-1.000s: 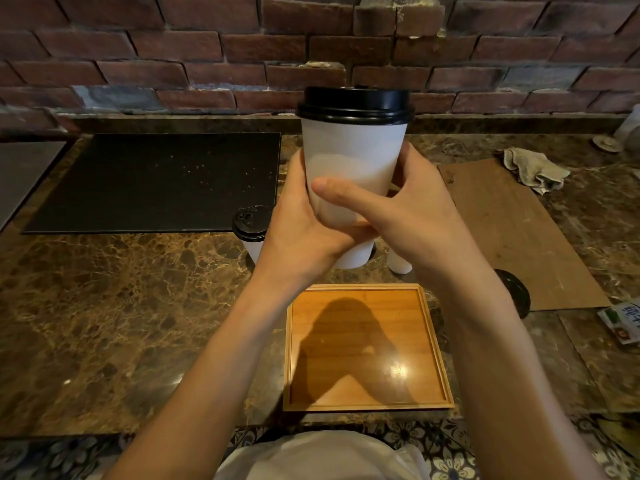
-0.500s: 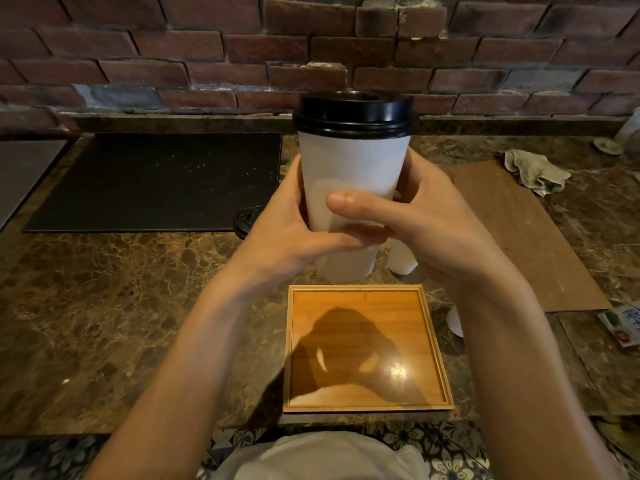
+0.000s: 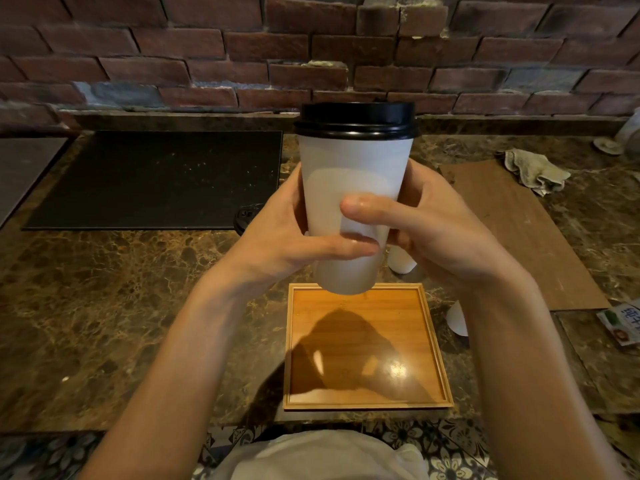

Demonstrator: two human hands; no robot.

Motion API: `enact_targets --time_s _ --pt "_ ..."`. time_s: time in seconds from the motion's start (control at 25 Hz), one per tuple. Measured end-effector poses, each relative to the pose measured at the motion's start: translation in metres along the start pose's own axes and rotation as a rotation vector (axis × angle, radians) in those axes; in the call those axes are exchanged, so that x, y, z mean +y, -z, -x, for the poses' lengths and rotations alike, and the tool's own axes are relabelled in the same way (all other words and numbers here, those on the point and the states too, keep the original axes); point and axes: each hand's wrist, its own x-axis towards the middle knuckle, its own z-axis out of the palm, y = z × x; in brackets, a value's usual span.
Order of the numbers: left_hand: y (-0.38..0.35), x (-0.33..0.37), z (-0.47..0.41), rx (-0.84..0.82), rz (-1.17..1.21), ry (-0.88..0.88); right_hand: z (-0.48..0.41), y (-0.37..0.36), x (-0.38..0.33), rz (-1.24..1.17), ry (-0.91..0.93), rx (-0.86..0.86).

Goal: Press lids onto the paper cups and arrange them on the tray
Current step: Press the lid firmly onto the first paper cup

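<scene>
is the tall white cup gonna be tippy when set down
Probably tippy: the cup is tall, narrows to a small base, and the lid is widest. Likely light; the left hand and right hand hold it aloft by its lower wall. Paper may dent if squeezed.

Matt paper cup (image 3: 353,188), glossy wooden tray (image 3: 367,403)

Rough red brick wall (image 3: 207,46) behind a brown marble counter (image 3: 104,289) — black inset panel (image 3: 156,178), floral floor tiles (image 3: 450,455) below
</scene>
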Motion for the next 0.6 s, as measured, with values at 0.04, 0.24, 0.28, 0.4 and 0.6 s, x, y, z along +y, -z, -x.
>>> enact_targets --time_s 0.04,0.24,0.28,0.4,0.6 --pt "-0.001 -0.001 -0.001 0.024 -0.020 -0.006 -0.001 -0.001 0.000 0.026 -0.001 0.019" --pt "-0.005 -0.003 -0.003 0.171 -0.091 -0.020 -0.002 -0.010 -0.001 0.156 0.017 0.168" --pt "-0.006 -0.003 -0.004 0.184 -0.102 -0.028 -0.002 -0.012 -0.001 0.184 0.023 0.195" --pt "-0.009 -0.002 -0.005 0.227 -0.133 -0.045 -0.002 -0.018 0.001 0.243 0.031 0.274" --pt "-0.013 -0.005 -0.006 0.236 -0.157 -0.034 -0.002 -0.022 0.004 0.252 0.054 0.324"
